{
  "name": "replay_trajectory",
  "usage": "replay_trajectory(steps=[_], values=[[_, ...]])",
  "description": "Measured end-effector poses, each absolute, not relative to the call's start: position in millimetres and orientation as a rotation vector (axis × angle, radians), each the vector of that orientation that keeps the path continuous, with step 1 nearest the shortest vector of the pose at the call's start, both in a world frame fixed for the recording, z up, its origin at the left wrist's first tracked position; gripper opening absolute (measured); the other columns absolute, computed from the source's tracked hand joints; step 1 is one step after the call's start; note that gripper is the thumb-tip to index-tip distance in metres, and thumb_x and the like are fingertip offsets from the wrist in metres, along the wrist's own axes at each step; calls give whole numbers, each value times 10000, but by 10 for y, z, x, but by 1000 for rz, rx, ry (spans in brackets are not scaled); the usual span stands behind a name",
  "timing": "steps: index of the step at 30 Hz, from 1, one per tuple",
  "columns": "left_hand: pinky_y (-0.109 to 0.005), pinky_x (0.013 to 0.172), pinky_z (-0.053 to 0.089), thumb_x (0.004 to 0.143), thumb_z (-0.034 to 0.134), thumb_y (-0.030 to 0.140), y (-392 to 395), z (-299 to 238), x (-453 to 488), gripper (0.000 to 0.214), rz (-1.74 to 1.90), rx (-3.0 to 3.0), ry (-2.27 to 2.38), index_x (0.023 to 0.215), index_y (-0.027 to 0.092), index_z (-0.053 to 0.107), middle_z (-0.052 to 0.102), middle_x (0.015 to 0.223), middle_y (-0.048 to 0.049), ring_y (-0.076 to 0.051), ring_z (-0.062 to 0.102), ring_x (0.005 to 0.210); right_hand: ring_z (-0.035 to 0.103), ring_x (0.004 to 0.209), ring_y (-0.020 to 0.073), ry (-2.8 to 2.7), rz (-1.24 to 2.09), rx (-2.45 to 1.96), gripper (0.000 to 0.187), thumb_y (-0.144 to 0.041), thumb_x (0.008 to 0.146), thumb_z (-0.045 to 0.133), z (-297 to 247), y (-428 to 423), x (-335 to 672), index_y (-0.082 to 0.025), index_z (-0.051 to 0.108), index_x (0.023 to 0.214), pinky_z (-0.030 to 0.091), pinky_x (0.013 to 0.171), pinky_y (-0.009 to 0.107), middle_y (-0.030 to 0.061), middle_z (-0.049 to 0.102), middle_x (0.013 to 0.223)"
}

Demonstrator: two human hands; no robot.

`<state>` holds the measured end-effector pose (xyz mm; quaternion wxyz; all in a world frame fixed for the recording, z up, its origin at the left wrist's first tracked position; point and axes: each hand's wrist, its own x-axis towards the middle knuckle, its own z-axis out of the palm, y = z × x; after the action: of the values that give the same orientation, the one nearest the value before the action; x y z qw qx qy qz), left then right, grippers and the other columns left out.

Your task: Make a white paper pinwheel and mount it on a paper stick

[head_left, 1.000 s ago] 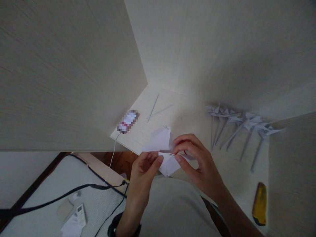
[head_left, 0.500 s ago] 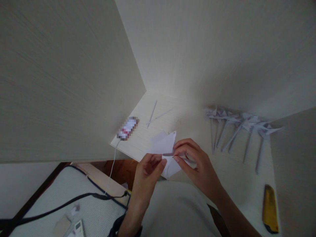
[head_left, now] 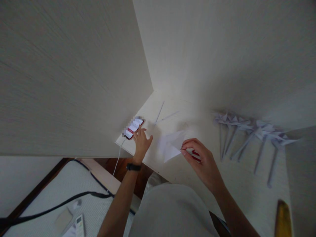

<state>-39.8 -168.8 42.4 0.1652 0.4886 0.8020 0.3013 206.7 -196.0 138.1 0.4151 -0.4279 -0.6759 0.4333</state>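
My left hand (head_left: 141, 141), wearing a dark wristband, reaches over the phone (head_left: 133, 129) with its fingers spread. Its fingertips are at the phone's right edge; whether they touch the screen I cannot tell. My right hand (head_left: 200, 159) pinches the corner of a folded, cut piece of white paper (head_left: 171, 146) between thumb and fingertips. A thin red object (head_left: 196, 158), perhaps a tool's handles, shows inside that hand; its kind is partly hidden by the fingers.
Two thin white sticks (head_left: 159, 113) lie behind the paper. Several white paper pinwheels (head_left: 264, 131) on sticks lie along the right wall. A yellow object (head_left: 283, 219) is near the right edge. A white cable (head_left: 118, 156) runs off the table; a remote (head_left: 79, 225) lies lower left.
My left hand has let go of the paper and moved left and up to the phone. My right hand still pinches the paper. The view has shifted slightly.
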Motion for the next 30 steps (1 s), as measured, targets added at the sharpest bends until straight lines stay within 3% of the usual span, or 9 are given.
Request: replay_trajectory(steps=[6, 11, 14, 16, 20, 23, 30], values=[[-579, 1046, 349, 879, 638, 322, -1348, 328, -658, 332, 744, 1367, 2415, 1163, 154, 603, 563, 1296, -112, -316, 480, 1248, 604, 871, 181, -1646, 1057, -1119, 74, -174, 895, 569, 1336, -1973, 2173, -208, 595, 834, 473, 787, 313, 44, 614, 909], [-553, 1007, 366, 799, 662, 259, -1601, 583, -374, 390, 890, 1346, 2267, 1148, 126, 552, 554, 1288, -187, -351, 452, 1254, 613, 872, 191, -1655, 1067, -1124, 73, -174, 893, 571, 1340, -1968, 2187, -208, 600, 836, 482, 791, 330, 50, 625, 903], [-392, 816, 506, 861, 563, 318, -1944, 849, -9, 226, 932, 1354, 1935, 1030, 169, 582, 687, 1100, -131, -252, 640, 971, 625, 872, 189, -1660, 1105, -1128, 72, -167, 896, 570, 1439, -1986, 2150, -203, 599, 842, 492, 792, 327, 52, 633, 910], [-326, 737, 527, 919, 471, 377, -2167, 1039, 217, 255, 928, 1349, 1710, 898, 178, 629, 736, 931, -89, -211, 678, 835, 629, 872, 187, -1659, 1106, -1106, 75, -162, 895, 567, 1515, -2021, 2128, -201, 598, 839, 493, 795, 324, 50, 636, 902], [-300, 844, 514, 943, 464, 387, -2449, 1363, 465, 316, 986, 1305, 1505, 1071, 185, 671, 731, 1073, -79, -211, 662, 1014, 640, 880, 189, -1609, 1162, -1050, 76, -171, 890, 565, 1602, -2143, 2122, -197, 598, 827, 498, 795, 326, 53, 649, 895], [-304, 945, 475, 910, 563, 403, -2562, 1487, 538, 332, 1067, 1172, 1349, 1135, 191, 681, 708, 1175, -82, -228, 616, 1136, 650, 892, 188, -1566, 1201, -1037, 72, -179, 884, 573, 1601, -2256, 2158, -197, 614, 827, 501, 805, 318, 50, 669, 882], [-336, 960, 464, 773, 712, 525, -2821, 1369, 775, 401, 1138, 767, 1184, 1020, 210, 744, 732, 1090, -71, -250, 632, 1058, 672, 871, 173, -1514, 1239, -1020, 73, -170, 868, 599, 1560, -2442, 2315, -211, 647, 832, 527, 773, 291, 41, 724, 902]])
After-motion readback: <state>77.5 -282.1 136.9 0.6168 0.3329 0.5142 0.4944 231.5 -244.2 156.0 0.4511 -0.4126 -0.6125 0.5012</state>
